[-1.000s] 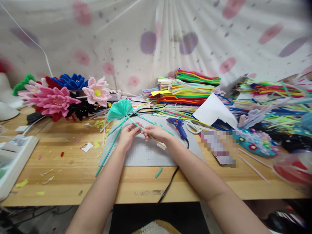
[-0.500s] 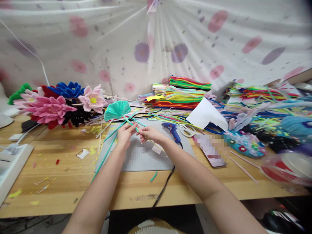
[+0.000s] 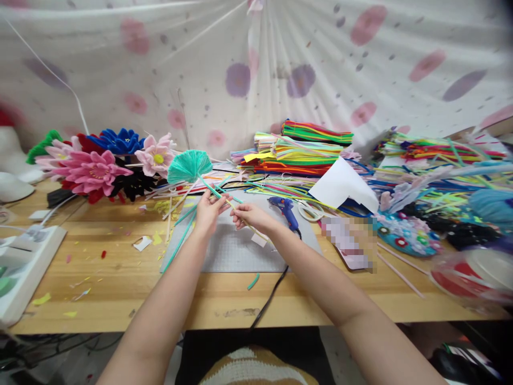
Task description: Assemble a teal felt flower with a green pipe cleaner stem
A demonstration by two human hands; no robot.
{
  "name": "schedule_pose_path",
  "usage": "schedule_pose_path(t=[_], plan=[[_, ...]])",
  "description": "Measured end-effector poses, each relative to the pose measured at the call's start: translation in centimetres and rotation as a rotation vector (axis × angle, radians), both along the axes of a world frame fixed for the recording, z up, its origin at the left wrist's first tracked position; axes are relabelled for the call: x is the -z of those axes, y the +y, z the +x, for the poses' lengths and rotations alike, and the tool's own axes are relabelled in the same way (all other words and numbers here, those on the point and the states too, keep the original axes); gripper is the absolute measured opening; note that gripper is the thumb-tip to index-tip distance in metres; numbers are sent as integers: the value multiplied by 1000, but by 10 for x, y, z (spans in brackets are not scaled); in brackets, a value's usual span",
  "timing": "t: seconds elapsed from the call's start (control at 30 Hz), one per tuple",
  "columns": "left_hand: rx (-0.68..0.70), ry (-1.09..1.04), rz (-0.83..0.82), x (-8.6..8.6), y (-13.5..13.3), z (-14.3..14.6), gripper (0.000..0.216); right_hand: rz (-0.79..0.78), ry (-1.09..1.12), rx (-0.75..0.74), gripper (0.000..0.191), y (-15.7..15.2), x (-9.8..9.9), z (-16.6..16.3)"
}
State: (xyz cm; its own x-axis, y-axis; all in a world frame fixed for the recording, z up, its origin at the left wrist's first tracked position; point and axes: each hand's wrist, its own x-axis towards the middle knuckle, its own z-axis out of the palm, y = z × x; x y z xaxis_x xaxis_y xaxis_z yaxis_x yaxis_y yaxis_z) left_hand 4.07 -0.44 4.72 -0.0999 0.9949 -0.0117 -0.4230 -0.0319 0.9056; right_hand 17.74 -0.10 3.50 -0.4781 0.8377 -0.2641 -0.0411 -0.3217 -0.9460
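Note:
My left hand (image 3: 208, 211) pinches the stem just below a teal fan-shaped pipe-cleaner leaf (image 3: 189, 166), which is raised above the grey cutting mat (image 3: 236, 248). Right beside it, my right hand (image 3: 250, 215) is closed on a thin pale stick (image 3: 256, 233) that runs alongside the teal stem. Both hands hover over the mat's far half, fingertips almost touching. Long teal pipe cleaners (image 3: 178, 243) trail from the bundle down to the left across the mat edge.
A blue glue gun (image 3: 285, 209) with black cord lies on the mat right of my hands, scissors (image 3: 309, 210) beside it. Finished pipe-cleaner flowers (image 3: 100, 168) lie at the back left. Stacks of coloured pipe cleaners (image 3: 308, 149) fill the back and right. A white tray (image 3: 24, 267) sits left.
Both hands lifted slightly and moved away from me with the teal leaf, which now stands a little higher. The grips look the same; the camera view shifted a bit.

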Motion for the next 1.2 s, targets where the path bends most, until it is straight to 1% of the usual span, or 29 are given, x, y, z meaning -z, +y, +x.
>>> schedule_pose_path(t=[0.07,0.13,0.2,0.3,0.5,0.6,0.7,0.83,0.93,1.03,1.2], plan=[[37,-14,17,-2,-2,0,61,-57,76,-44,10,-1,-2,4],[40,-31,36,-3,-2,-1,64,-93,148,-114,7,-2,-4,8],[31,-30,56,-3,-1,-2,66,-101,186,-176,11,-2,-6,12],[15,9,91,-2,1,-3,68,-75,192,-215,17,-4,-7,14],[-73,55,105,-3,0,2,70,4,148,-192,19,-6,-6,11],[-112,98,126,-3,-2,4,69,54,68,-155,19,-8,-7,11],[-87,108,134,-1,-2,3,69,121,-7,-153,20,-9,-7,13],[-26,28,101,5,-2,2,71,188,-14,-160,25,-11,-4,18],[-26,9,86,7,-3,3,73,212,-34,-167,29,-12,-2,22],[-34,30,100,6,-3,5,74,235,-33,-164,25,-13,0,26],[-10,33,111,4,-2,8,76,242,-29,-99,20,-11,5,29]])
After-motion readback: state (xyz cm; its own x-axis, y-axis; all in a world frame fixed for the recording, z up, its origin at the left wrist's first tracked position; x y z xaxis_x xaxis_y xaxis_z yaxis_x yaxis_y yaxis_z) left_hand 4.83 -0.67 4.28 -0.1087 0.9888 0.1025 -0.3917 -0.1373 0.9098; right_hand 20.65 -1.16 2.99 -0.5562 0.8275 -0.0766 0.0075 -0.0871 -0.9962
